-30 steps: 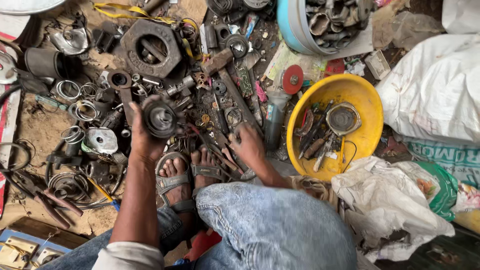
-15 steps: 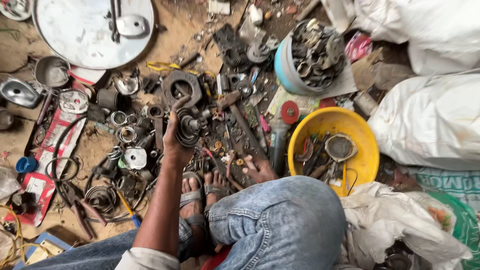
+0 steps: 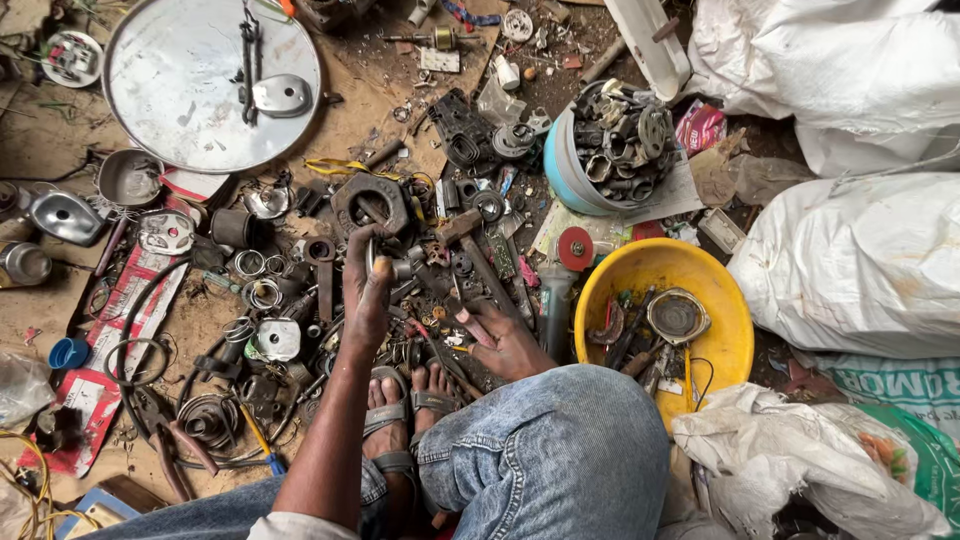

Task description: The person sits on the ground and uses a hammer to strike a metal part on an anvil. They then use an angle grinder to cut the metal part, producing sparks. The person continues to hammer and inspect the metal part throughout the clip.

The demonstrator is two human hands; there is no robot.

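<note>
Small metal part [image 3: 371, 262] held upright over the scrap pile [image 3: 440, 290].
Part: slim, grey, dull metal; only a narrow edge shows at the fingers, so its full shape cannot be told. Raised just above the pile, below the square black casting [image 3: 371, 203]. Pile: dark, greasy rings, springs, brackets and flat bars, lying loose and overlapping on the dirt.

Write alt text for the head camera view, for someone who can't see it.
A squatting person in jeans sorts scrap metal on dirt; the left hand grips a small metal part, the right hand rests on the scrap pile. A yellow basin of parts sits to the right, a round metal lid beyond.
</note>
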